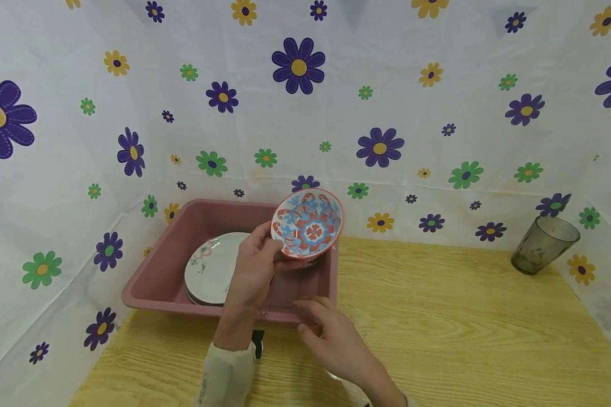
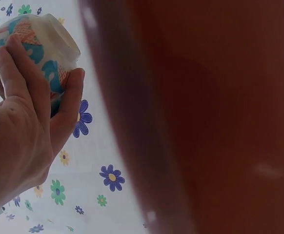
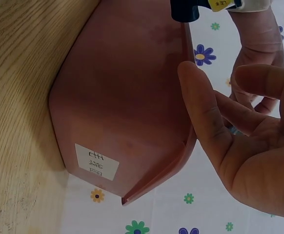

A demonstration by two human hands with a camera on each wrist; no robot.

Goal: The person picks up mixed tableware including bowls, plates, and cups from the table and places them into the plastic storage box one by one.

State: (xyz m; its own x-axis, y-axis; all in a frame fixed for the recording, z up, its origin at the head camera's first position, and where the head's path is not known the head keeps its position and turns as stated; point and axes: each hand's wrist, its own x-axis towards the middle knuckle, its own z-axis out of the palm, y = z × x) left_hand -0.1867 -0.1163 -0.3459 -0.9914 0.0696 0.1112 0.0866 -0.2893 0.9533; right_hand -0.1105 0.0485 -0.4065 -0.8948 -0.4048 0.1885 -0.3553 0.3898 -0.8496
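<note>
A bowl point(image 1: 308, 223) with a red and blue pattern is held up over the right part of a pink basin point(image 1: 155, 282), its inside tilted toward the head camera. My left hand point(image 1: 257, 263) grips the bowl at its lower left side, thumb at the rim; the left wrist view shows the fingers spread under the bowl's patterned outside point(image 2: 59, 73). Below and to the right, my right hand point(image 1: 331, 336) is at the basin's front right rim, fingers loosely bent and holding nothing. White plates point(image 1: 214, 271) lie stacked in the basin's left part, partly hidden by my left arm.
A grey, see-through glass point(image 1: 545, 246) stands at the back right of the wooden table point(image 1: 463, 328). A flowered white sheet point(image 1: 417, 56) hangs behind and at both sides. On the basin's outer wall is a white label point(image 3: 97, 162).
</note>
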